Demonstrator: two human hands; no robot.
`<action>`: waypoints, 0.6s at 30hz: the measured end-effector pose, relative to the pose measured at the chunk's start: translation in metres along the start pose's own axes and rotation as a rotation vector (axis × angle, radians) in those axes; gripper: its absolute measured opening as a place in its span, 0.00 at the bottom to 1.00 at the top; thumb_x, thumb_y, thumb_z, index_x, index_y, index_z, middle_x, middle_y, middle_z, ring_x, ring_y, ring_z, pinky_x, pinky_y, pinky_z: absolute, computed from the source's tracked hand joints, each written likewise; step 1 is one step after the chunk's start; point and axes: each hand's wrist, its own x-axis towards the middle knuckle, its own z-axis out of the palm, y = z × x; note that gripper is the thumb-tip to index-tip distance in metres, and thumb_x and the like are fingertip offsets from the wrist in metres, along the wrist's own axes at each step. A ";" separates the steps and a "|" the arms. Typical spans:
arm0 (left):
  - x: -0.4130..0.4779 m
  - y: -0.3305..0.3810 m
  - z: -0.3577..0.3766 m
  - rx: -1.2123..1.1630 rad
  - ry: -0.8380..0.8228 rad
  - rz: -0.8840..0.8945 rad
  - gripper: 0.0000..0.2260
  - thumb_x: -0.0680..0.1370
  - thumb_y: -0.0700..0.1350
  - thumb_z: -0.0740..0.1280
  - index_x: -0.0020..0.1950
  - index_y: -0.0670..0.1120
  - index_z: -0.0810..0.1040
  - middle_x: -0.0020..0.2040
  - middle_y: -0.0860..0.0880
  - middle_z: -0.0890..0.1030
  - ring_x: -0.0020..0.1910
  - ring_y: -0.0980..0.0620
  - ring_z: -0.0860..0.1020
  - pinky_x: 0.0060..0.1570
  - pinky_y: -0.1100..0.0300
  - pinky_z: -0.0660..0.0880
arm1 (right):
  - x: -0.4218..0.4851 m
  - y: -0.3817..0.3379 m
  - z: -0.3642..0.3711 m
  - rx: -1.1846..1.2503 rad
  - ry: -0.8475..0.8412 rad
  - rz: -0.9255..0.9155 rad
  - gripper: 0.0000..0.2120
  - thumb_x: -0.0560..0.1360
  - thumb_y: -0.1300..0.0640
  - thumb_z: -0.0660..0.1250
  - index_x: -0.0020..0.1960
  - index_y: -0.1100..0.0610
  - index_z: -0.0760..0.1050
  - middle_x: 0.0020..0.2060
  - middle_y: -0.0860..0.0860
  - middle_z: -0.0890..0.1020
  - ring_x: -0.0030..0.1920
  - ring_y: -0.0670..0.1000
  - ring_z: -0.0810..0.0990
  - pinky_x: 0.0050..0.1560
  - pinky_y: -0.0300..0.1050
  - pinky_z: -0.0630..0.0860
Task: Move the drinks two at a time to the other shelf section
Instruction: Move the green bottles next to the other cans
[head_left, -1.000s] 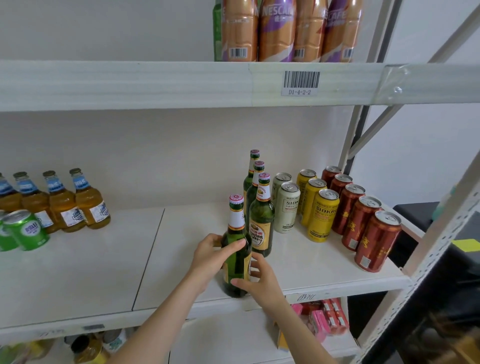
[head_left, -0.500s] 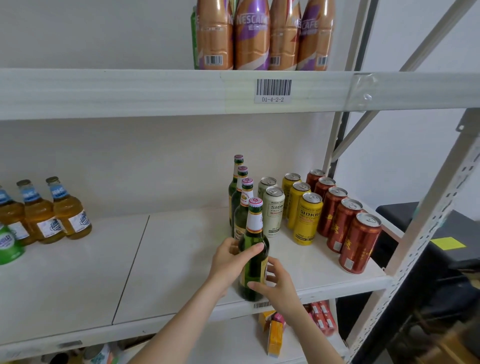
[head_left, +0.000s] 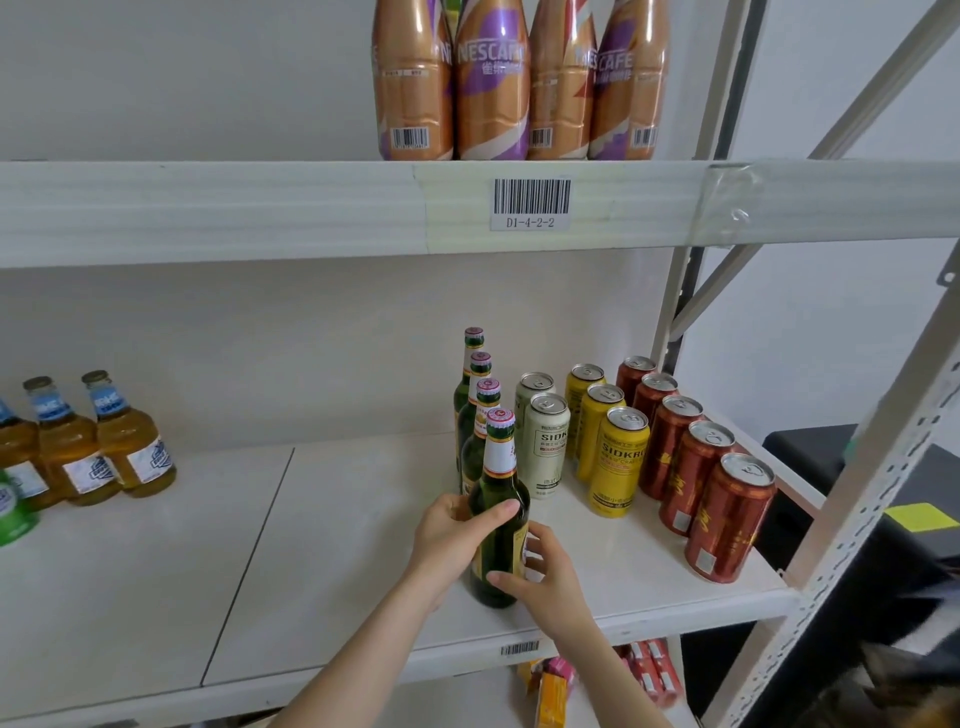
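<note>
A green glass bottle (head_left: 500, 512) with a red cap stands upright near the front of the right shelf section (head_left: 363, 519). My left hand (head_left: 451, 530) grips its body from the left, thumb across the front. My right hand (head_left: 540, 571) holds its lower part from the right, thumb on the glass. Three more green bottles (head_left: 480, 415) stand in a row right behind it. Beside them stand white cans (head_left: 545, 441), yellow cans (head_left: 618, 462) and several red cans (head_left: 727, 519).
Amber bottles (head_left: 98, 441) and a green can (head_left: 13, 514) stand on the left shelf section (head_left: 130, 571). Brown coffee bottles (head_left: 493, 83) fill the upper shelf. A slanted metal upright (head_left: 857, 519) frames the right side. Small cartons (head_left: 550, 691) lie on the shelf below.
Both hands slid the held green bottle to the right, into line in front of the other green bottles. The view swung right, so fewer amber bottles show.
</note>
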 end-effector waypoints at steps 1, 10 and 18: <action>0.002 0.000 0.000 -0.004 0.004 -0.003 0.31 0.54 0.64 0.80 0.50 0.48 0.79 0.46 0.50 0.86 0.50 0.49 0.83 0.54 0.46 0.81 | 0.001 0.000 0.000 0.002 0.000 -0.004 0.30 0.67 0.55 0.78 0.64 0.46 0.69 0.58 0.43 0.78 0.59 0.46 0.76 0.55 0.38 0.74; 0.006 -0.001 -0.002 0.009 -0.021 -0.004 0.35 0.53 0.66 0.79 0.52 0.48 0.77 0.49 0.50 0.85 0.52 0.49 0.83 0.54 0.46 0.81 | -0.001 -0.003 -0.001 -0.005 -0.016 0.007 0.29 0.69 0.56 0.77 0.65 0.46 0.68 0.58 0.41 0.77 0.60 0.43 0.74 0.50 0.31 0.72; 0.005 0.000 -0.009 0.006 -0.121 0.024 0.21 0.68 0.59 0.77 0.53 0.49 0.77 0.52 0.49 0.83 0.54 0.50 0.81 0.58 0.49 0.78 | -0.008 -0.003 0.005 -0.034 0.080 0.068 0.29 0.68 0.53 0.78 0.64 0.45 0.67 0.57 0.42 0.76 0.57 0.45 0.75 0.52 0.35 0.73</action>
